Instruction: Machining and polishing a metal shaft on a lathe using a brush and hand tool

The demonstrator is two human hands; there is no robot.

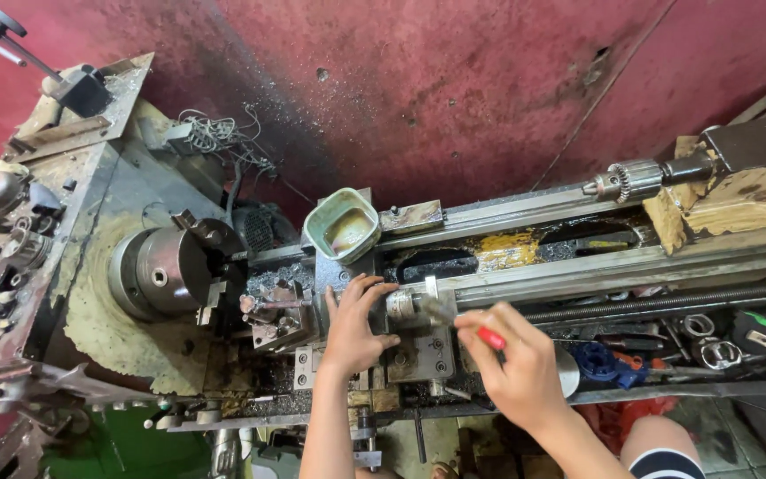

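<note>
I look down on an old metal lathe (pixel 578 266). My left hand (pixel 354 324) lies flat on the carriage, fingers spread, touching a short metal cylinder (pixel 403 304) on the compound slide. Gripped in my right hand (pixel 514 364) is a tool with a red handle (pixel 490 338); its blurred metal end (pixel 439 310) points at that cylinder. The tool post (pixel 278 312) stands just left of my left hand. Further left sits the round steel chuck (pixel 170 269) with its jaws.
A pale green square tub (pixel 341 224) with brown liquid stands on the bed behind the carriage. At the right, a drill chuck (pixel 629 180) sticks out of the tailstock. Loose rings, a blue part (pixel 596 362) and tools lie in the tray. A red wall rises behind.
</note>
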